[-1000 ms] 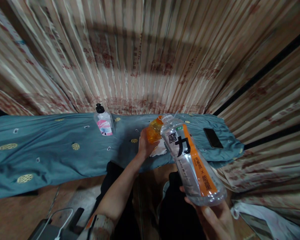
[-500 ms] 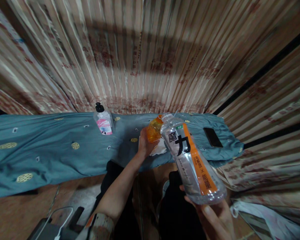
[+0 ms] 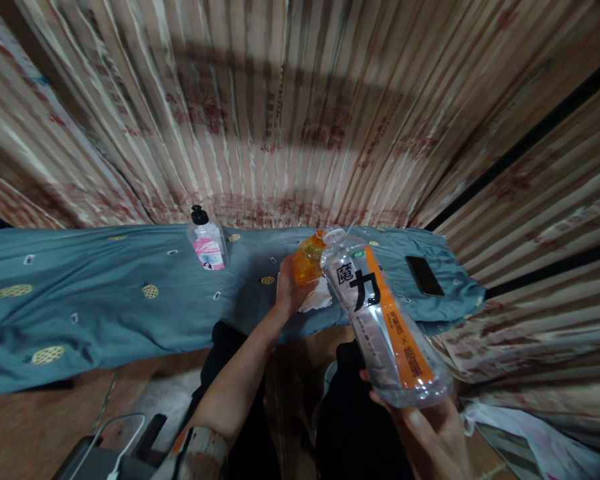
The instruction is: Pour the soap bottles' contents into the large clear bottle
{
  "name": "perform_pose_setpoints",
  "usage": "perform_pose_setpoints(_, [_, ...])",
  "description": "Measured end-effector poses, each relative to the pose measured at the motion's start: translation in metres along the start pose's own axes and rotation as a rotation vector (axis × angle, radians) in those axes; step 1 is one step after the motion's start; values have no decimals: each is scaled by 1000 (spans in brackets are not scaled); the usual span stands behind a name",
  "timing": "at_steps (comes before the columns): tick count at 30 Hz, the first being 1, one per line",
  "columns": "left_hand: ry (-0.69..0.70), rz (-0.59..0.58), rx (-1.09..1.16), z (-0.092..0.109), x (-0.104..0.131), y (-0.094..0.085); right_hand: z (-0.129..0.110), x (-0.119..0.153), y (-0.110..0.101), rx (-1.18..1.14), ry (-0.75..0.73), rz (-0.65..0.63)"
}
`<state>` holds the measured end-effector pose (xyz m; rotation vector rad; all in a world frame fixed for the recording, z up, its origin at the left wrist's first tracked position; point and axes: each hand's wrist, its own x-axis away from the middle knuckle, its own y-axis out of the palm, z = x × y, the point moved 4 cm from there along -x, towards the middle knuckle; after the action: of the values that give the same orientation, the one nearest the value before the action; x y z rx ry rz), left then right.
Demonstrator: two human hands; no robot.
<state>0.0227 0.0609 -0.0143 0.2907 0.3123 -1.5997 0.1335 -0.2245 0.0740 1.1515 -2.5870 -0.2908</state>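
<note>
My left hand (image 3: 289,288) is closed around an orange see-through bottle (image 3: 308,263) above the cloth-covered surface. My right hand (image 3: 427,430) grips a large clear plastic bottle (image 3: 365,320) near its base. That bottle has an orange band and black characters on its label. It tilts up and to the left, its uncapped mouth beside the top of the orange bottle; I cannot tell whether the two touch. Under the hands lies a crumpled white tissue (image 3: 320,298), partly hidden by the left hand and the clear bottle.
A pump bottle (image 3: 209,245) with a black top and pink label stands left on the blue-green patterned cloth (image 3: 105,300). A black phone (image 3: 425,275) lies to the right. Pleated curtains (image 3: 240,133) hang behind. A white cable (image 3: 130,443) is at lower left.
</note>
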Motion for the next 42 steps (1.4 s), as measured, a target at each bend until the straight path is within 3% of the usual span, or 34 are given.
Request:
perform_pose_setpoints(9, [-33, 31, 28, -1, -1, -1, 2, 1, -2, 6, 3, 71])
perform_pose_setpoints(30, [0, -5, -18, -4, 0, 1, -3, 2, 7, -7, -35, 18])
perform_pose_setpoints(42, [-39, -39, -39, 0, -1, 1, -2, 3, 6, -7, -34, 68])
